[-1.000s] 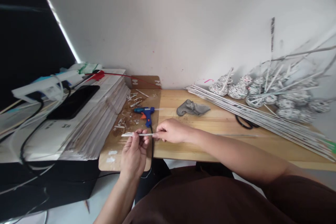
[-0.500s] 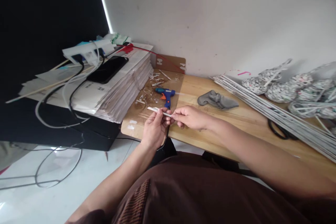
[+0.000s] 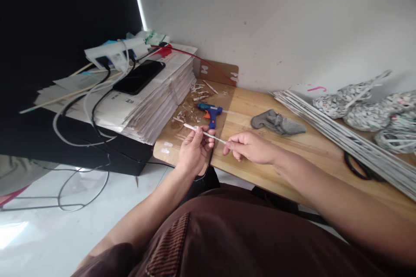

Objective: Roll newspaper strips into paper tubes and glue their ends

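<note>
Between my two hands stretches a thin whitish paper roll (image 3: 208, 134). My left hand (image 3: 194, 147) is closed on it near its wider end, thumb pressed on top. That wider end pokes out up and left past the thumb. Fingertips of my right hand (image 3: 251, 146) pinch the thin end on the right. Just beyond my left fingers lies a blue glue gun (image 3: 212, 114) with an orange trigger, on a brown board (image 3: 162, 147) strewn with paper scraps (image 3: 199, 91). A grey cloth (image 3: 277, 122) rests on the wooden table (image 3: 250, 99) beyond my right hand.
Left stands a tall stack of paper (image 3: 152, 114) bearing a black phone (image 3: 139, 76), a white power strip (image 3: 113, 52) and cables. To the right lie a bundle of long paper rods (image 3: 344, 136), black scissor-like handles (image 3: 355, 166) and woven paper pieces (image 3: 364, 114) against the wall.
My right hand has moved away from my left, rightward along the roll, so more of its thin part shows between them. The view has shifted slightly.
</note>
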Action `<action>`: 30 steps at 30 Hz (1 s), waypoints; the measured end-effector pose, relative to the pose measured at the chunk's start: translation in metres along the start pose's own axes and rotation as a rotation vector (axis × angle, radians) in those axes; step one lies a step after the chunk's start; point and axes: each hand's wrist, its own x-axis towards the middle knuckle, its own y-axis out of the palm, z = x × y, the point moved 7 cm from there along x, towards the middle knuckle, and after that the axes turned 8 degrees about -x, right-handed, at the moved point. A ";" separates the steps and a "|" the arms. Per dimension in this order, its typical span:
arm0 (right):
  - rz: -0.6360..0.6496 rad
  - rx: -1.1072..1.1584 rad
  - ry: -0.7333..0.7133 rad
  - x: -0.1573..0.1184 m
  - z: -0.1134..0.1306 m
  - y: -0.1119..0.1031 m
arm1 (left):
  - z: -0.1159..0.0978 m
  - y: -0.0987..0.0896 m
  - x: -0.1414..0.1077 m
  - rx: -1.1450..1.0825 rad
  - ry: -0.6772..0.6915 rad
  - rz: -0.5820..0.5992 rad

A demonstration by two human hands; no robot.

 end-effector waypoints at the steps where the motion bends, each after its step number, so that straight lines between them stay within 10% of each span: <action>1: 0.040 0.059 0.003 -0.001 -0.001 0.003 | 0.001 0.001 0.000 0.007 -0.006 0.001; 8: -0.379 -0.499 -0.107 -0.025 0.001 -0.023 | -0.005 -0.002 0.003 0.031 0.048 -0.060; 14: -0.045 -0.088 0.042 -0.026 -0.023 -0.008 | -0.007 -0.003 0.005 0.032 0.062 -0.047; 19: -0.317 -0.425 0.005 -0.041 -0.020 -0.034 | -0.016 -0.013 0.008 0.054 0.119 -0.097; 25: -0.123 -0.047 0.087 -0.043 -0.038 -0.023 | -0.021 -0.012 0.010 0.052 0.122 -0.091; 30: -0.333 -0.430 -0.026 -0.051 -0.028 -0.036 | -0.023 -0.011 0.010 0.081 0.131 -0.100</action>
